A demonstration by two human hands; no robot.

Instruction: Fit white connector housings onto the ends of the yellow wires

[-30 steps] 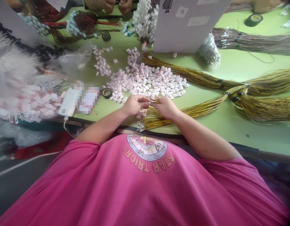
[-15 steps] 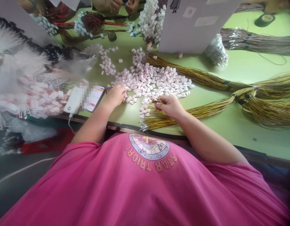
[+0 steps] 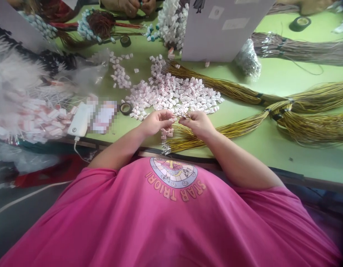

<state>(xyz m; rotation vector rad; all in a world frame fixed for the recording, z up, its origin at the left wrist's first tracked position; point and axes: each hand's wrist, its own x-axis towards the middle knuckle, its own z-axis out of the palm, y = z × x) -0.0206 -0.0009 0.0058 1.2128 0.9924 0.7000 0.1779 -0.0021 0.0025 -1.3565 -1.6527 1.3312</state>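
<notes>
Right hand apparently pinching thin wires

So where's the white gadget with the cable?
In the head view, the white gadget lies at the person's left, between the blurred phone and a heap of pinkish-white pieces.

On the pale green worktop, a white rounded plastic device has a thin white cable at its near end; a partly blurred phone lies just beside it, with a black tape roll near the phone. Behind them lies a crumpled clear plastic bag. Farther back, small pale-blue connectors surround a coil of dark reddish-brown wires, and a tall light-grey panel stands left of a bundle of greyish wires. Red material shows below the worktop's edge
</notes>
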